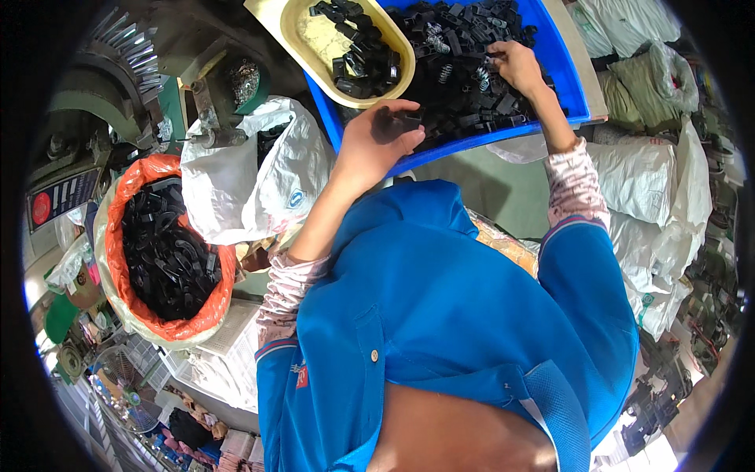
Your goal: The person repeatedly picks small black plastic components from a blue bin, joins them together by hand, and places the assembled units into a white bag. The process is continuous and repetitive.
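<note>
Blue shirt (472, 299): closest of all, filling the lower middle, bare forearms coming out of patterned sleeve covers on either side.
Left hand (371, 143): over the near left of the bin, thumb and fingers curled round a small black part (409, 123), pinching it.
Right hand (519, 67): down among the loose parts, fingers bent, tips partly hidden; pinching or just touching, cannot tell.
Blue bin (464, 147): right in front of the body, heaped with black parts (503, 102), silvery coil springs (482, 77) scattered among them, one just beside the right fingers.
Yellow tray (322, 39): in the way here, lapping over the bin's left side and hiding some of the heap; more black pieces inside, bunched toward the right.
Tan bench (588, 71): peeking out beyond the bin's right wall.
White sack (236, 181): left of the left forearm, mouth open, covering part of the next sack's rim.
Orange-lined sack (118, 228): farther left, full of curved black pieces.
White bags (637, 173): piled on the right, well clear of the hands.
Dark machine (86, 126): upper left, beyond the sacks.
Fan (126, 385): way off at lower left.
</note>
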The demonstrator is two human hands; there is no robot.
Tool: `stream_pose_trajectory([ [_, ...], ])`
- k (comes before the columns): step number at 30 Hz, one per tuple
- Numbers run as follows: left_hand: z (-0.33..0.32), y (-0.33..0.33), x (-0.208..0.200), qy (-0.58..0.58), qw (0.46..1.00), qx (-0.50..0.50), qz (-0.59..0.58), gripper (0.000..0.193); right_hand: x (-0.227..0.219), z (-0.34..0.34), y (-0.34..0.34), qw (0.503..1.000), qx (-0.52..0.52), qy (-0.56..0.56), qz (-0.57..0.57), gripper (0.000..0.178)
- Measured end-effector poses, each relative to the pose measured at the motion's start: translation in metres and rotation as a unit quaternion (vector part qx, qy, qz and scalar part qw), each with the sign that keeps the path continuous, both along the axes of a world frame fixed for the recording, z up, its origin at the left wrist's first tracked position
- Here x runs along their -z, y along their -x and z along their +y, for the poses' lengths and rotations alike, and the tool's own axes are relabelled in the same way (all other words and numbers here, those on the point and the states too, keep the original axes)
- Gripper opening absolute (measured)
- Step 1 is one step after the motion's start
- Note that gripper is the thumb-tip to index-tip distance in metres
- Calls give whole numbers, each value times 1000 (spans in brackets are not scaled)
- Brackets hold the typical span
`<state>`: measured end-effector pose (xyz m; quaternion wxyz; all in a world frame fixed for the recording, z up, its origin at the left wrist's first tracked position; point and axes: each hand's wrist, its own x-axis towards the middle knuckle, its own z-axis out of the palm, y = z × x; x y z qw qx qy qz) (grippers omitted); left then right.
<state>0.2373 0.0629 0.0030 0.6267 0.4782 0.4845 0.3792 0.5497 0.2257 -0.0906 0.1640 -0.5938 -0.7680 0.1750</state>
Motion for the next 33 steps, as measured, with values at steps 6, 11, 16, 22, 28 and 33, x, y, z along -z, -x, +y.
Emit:
stream_pose_trajectory([
  [6,1,12,10,51,984,-79,-152,33,-3,13,-14,999,-17,-2,46,16],
  [11,16,-3,16,54,976,-98,-186,26,-52,-37,4,779,80,267,562,20],
  [16,35,-31,25,-40,987,-75,-137,24,-61,-86,54,674,24,360,645,24],
  [22,35,-32,25,-75,994,-39,-64,21,-73,-108,80,720,26,346,601,23],
  [28,39,-21,28,104,980,-64,-154,20,-72,-108,79,893,-115,107,421,21],
  [33,37,-18,31,162,965,-79,-193,22,-61,-94,70,959,-89,16,268,22],
])
